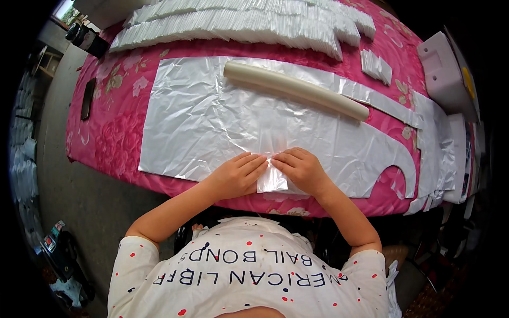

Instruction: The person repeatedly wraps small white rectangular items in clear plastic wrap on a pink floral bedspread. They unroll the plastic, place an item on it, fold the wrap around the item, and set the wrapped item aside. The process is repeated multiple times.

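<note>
Both of my hands meet over a narrow folded strip of thin, shiny plastic bag (272, 182) near the table's front edge. My left hand (242, 172) has its fingers together, pressing the strip's left side. From the other side my right hand (300, 168) presses in, its fingertips almost touching the left ones. The strip's upper part is partly hidden by the fingers. Beneath lies a large, flat, wrinkled sheet of whitish plastic bags (185, 116), with a curved cut-out at its right end. A long beige tube (294, 90) rests diagonally across the sheet, beyond my hands.
Long rows of folded white packets (228, 32) line the far side, with a small separate pile (376, 67) at right. A phone (88, 99) and a dark bottle (87, 41) are at left. More plastic bags (436, 143) and a white foam box (445, 71) occupy the right.
</note>
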Demonstrator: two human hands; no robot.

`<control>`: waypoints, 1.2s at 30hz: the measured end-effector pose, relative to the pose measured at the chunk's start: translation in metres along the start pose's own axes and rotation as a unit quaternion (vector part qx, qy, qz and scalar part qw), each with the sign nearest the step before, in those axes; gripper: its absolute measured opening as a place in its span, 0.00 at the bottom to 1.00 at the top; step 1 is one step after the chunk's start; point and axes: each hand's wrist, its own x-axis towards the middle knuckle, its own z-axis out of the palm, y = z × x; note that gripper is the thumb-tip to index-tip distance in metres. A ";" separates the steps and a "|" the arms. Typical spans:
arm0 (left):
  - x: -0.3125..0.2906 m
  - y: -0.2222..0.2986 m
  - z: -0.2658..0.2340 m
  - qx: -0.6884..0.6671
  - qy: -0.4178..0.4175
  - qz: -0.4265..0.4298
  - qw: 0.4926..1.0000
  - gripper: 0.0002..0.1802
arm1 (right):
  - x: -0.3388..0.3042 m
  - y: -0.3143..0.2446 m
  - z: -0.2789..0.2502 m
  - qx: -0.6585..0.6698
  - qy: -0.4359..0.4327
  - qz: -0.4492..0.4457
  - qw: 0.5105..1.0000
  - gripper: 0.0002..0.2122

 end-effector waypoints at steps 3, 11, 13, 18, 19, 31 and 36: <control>-0.004 -0.001 0.004 0.007 0.020 0.003 1.000 0.26 | -0.004 -0.001 0.001 0.005 0.008 0.013 1.000 0.10; 0.024 0.001 -0.011 -0.112 -0.030 -0.251 0.961 0.24 | 0.006 0.001 -0.009 0.194 0.006 0.353 0.915 0.06; 0.027 -0.012 0.003 -0.171 0.012 -0.317 0.933 0.27 | 0.013 0.010 -0.004 0.232 0.004 0.437 0.869 0.10; 0.046 -0.025 -0.005 -0.235 0.005 -0.424 0.875 0.36 | 0.042 0.014 -0.018 0.207 -0.095 0.516 0.826 0.13; 0.049 -0.024 -0.009 -0.236 -0.002 -0.438 0.868 0.37 | 0.043 0.014 -0.019 0.212 -0.106 0.528 0.815 0.13; 0.055 -0.007 0.037 0.069 -0.029 -0.178 0.981 0.49 | 0.041 0.018 -0.012 0.176 -0.110 0.541 0.815 0.11; 0.053 -0.010 0.044 0.039 -0.034 -0.186 0.981 0.58 | 0.040 0.010 -0.012 0.133 -0.090 0.521 0.839 0.10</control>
